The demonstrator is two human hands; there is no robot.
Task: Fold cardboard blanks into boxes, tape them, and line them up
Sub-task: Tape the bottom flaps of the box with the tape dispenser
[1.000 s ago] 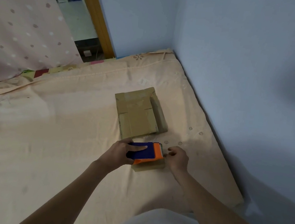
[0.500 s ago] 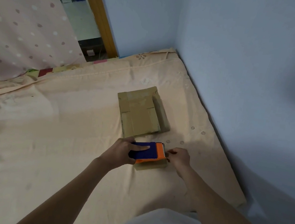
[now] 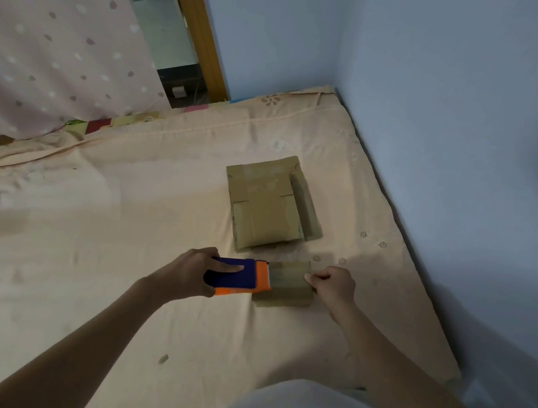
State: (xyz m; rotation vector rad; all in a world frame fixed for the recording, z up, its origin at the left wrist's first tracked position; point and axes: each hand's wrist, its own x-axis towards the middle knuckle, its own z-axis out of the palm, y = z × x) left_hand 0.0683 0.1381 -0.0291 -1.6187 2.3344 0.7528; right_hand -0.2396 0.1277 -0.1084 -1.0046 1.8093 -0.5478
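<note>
A: We are gripping the tape dispenser point(image 3: 236, 278) in our left hand point(image 3: 191, 274), at the small box's point(image 3: 287, 289) left edge on the bed sheet point(image 3: 119, 253).

B: Our right hand point(image 3: 332, 284) is pinching the tape end at the box's right edge; the taped box point(image 3: 269, 204) is lying just beyond.

Dim, soft daylight; wide-angle edges bend noticeably.
</note>
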